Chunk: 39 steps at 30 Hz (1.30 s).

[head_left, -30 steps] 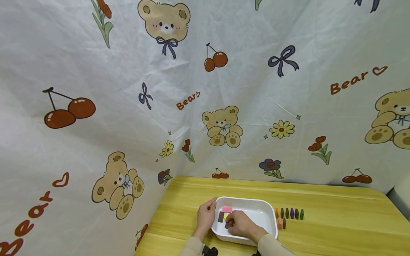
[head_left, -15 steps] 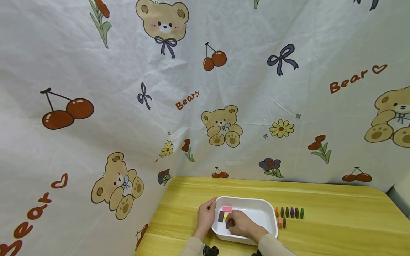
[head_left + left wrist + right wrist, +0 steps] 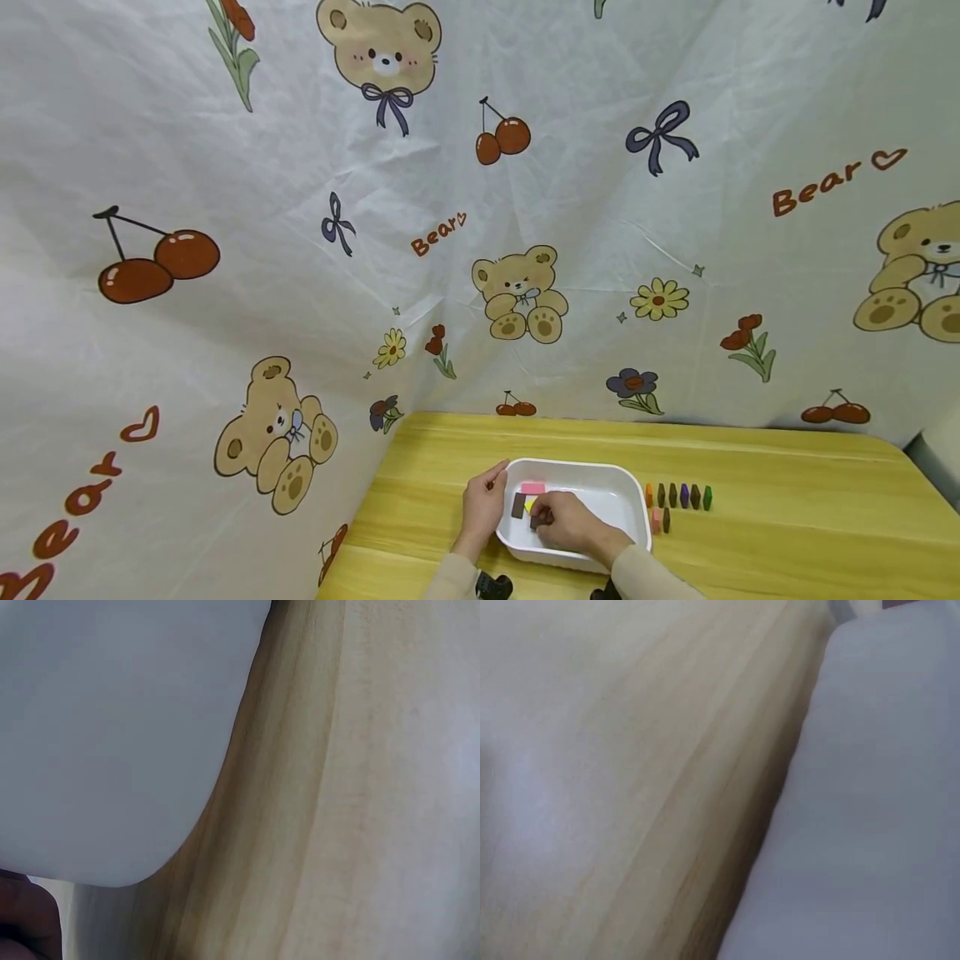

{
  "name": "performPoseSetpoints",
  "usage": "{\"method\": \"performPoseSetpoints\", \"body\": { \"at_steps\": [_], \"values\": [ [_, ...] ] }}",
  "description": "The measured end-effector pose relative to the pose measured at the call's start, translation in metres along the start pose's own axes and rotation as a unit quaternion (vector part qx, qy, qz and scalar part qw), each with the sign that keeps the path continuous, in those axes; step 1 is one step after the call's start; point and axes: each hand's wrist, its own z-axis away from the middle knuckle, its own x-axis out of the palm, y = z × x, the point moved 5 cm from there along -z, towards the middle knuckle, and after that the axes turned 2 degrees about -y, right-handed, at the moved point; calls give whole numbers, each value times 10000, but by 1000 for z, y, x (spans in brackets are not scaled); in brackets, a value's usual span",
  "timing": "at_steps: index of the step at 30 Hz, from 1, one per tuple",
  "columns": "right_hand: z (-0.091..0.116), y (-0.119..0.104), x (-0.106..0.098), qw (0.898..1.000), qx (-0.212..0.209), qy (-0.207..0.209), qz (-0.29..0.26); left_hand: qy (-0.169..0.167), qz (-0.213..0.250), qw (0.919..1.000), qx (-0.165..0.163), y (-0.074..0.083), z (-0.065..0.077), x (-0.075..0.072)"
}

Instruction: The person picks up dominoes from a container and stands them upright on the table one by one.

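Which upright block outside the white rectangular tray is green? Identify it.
The thin green rectangular block, far right in the longer row; no other standing block is green.

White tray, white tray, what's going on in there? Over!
Left hand holds white tray at left end. Right hand pinches a dark block inside. Yellow block close by, partly hidden.

In the head view, a yellow desk (image 3: 795,508) spans four to seven o'clock before pale cloth (image 3: 577,200) printed with cherries (image 3: 191,252) at nine, a bear head (image 3: 386,42) at eleven, a bow (image 3: 660,134) at two.
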Motion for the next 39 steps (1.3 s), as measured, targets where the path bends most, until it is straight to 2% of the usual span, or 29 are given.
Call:
{"method": "performPoseSetpoints", "body": {
  "at_steps": [4,10,12,16,18,22,26,31,35,39],
  "values": [
    [-1,-2,-4,10000,28,-39,-85,-50,60,10000,-27,2,-1,0],
    [0,-1,-2,9998,26,-109,-162,-121,-74,9999,-41,-18,-8,6],
    [2,-2,-2,9998,19,-89,-170,-159,15,9999,-40,-10,-4,3],
    [4,-6,-4,9999,36,-35,-122,-215,94,9997,-74,17,8,-6],
    [5,-8,-6,9999,84,-22,-93,-232,95,9997,-77,25,11,-9],
    [7,-11,-11,9999,68,73,-111,-279,117,9994,-167,17,7,-7],
    [11,-13,-18,9996,-8,194,-189,-171,72,9996,-211,10,5,-3],
    [17,-15,-25,9995,45,241,-213,-43,-46,9998,-213,15,9,-4],
    [22,-18,-29,9990,87,281,-329,-151,45,9998,-157,26,13,-10],
    [26,-21,-32,9985,92,263,-480,-166,79,9996,-213,20,10,-7]
  ]
}}
